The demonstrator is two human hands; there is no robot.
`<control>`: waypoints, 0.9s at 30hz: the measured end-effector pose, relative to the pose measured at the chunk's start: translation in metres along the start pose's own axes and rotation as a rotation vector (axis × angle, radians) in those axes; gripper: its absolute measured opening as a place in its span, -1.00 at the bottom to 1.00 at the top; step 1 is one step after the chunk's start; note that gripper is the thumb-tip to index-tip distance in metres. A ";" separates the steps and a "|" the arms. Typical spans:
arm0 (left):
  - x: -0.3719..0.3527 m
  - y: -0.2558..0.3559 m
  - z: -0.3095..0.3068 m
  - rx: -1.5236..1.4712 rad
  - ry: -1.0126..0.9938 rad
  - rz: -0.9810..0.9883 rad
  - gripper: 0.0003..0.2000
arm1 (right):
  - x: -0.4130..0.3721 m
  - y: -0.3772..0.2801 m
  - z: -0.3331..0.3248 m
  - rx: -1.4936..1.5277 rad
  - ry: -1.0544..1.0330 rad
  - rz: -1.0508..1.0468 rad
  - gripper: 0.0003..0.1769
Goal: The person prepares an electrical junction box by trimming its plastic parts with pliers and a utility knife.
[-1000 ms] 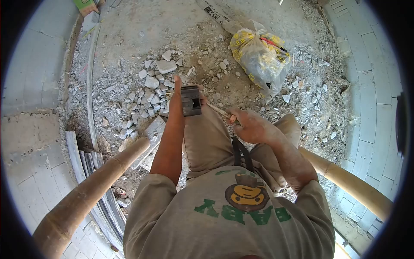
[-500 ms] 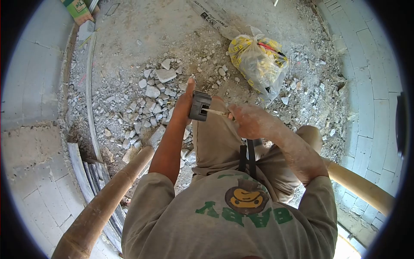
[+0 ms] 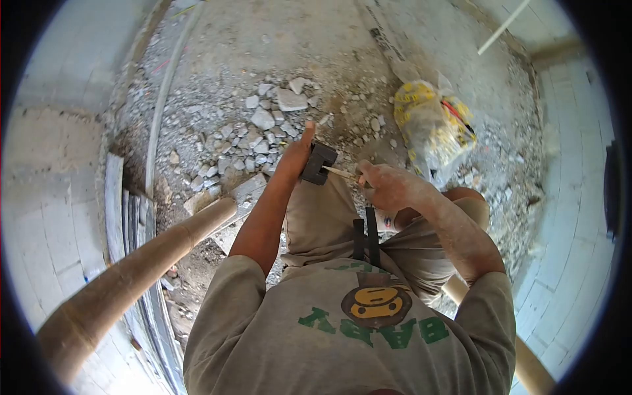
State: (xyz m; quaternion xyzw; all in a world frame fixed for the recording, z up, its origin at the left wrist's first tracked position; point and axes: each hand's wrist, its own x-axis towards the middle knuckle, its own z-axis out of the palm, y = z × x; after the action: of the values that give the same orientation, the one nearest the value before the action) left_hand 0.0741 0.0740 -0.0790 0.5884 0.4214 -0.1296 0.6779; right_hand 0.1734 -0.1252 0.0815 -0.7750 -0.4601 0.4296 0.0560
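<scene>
My left hand is closed around a dark grey, blocky plastic piece with a recess in its right side, the thumb stretched up along it. My right hand pinches a thin, pale stick-like tool. The tool points left, and its tip is at or in the recess; how deep it reaches is hidden. Both hands are held above my knee in khaki trousers. Dust coats the right hand and forearm.
Broken concrete pieces lie ahead on the floor. A clear and yellow plastic bag stands at right. Bamboo poles flank me. Long strips lean by the left block wall; another wall is at right.
The view has shifted, so the rubble and bag appear farther right and lower. The dark piece is tilted differently in my left hand. The pale tool remains at its recess.
</scene>
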 end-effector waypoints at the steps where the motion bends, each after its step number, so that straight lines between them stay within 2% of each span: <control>1: -0.005 0.001 -0.006 -0.011 0.032 0.007 -0.08 | 0.003 -0.004 -0.004 0.037 -0.037 0.023 -0.56; 3: -0.017 0.005 -0.013 0.231 0.174 0.207 -0.15 | 0.010 -0.002 -0.003 0.064 -0.071 0.030 -0.55; 4: -0.025 0.020 -0.022 0.324 0.070 0.124 -0.31 | 0.016 0.005 0.005 0.098 -0.036 -0.026 -0.55; 5: -0.028 0.023 -0.023 0.321 0.087 0.127 -0.31 | 0.021 0.012 0.010 0.135 -0.002 -0.079 -0.55; 7: -0.037 0.025 -0.022 -0.421 -0.087 0.129 -0.37 | 0.023 0.008 0.001 0.131 -0.021 -0.068 -0.58; 8: -0.042 0.027 -0.024 -0.415 -0.079 0.138 -0.37 | 0.024 0.008 -0.004 0.136 -0.036 -0.041 -0.60; 10: -0.060 0.030 -0.025 -0.307 0.080 0.650 -0.41 | 0.027 0.019 -0.009 0.188 -0.021 -0.106 -0.63; 11: -0.069 0.034 -0.026 -0.300 0.078 0.656 -0.41 | 0.029 0.024 -0.012 0.233 -0.013 -0.166 -0.66; 13: -0.089 0.036 -0.026 -0.042 -0.025 0.682 -0.39 | 0.023 0.011 -0.024 0.252 -0.029 -0.183 -0.67; 15: -0.085 0.027 -0.022 -0.085 -0.016 0.685 -0.43 | 0.023 0.000 -0.026 0.254 -0.058 -0.209 -0.67; 17: -0.088 0.025 -0.014 -0.476 -0.106 0.510 -0.47 | 0.026 -0.005 -0.024 0.303 -0.028 -0.211 -0.68; 18: -0.086 0.021 -0.015 -0.476 -0.101 0.513 -0.47 | 0.025 -0.006 -0.024 0.300 -0.029 -0.216 -0.68; 20: -0.079 0.005 -0.015 -0.681 -0.065 0.454 -0.50 | 0.020 -0.008 -0.024 0.306 0.018 -0.162 -0.69; 24: -0.080 -0.001 -0.021 -0.687 -0.073 0.473 -0.50 | 0.011 0.000 -0.019 0.123 0.135 -0.151 -0.70; 26: -0.085 0.005 -0.026 -0.606 -0.055 0.528 -0.49 | 0.003 -0.010 -0.027 0.156 0.000 -0.111 -0.70; 27: -0.085 0.003 -0.028 -0.607 -0.050 0.528 -0.49 | 0.001 -0.013 -0.028 0.155 -0.003 -0.115 -0.70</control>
State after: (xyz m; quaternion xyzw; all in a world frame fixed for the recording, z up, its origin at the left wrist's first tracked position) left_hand 0.0126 0.0735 -0.0138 0.4459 0.2583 0.1651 0.8410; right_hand 0.1850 -0.1083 0.1050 -0.7402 -0.4692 0.4610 0.1394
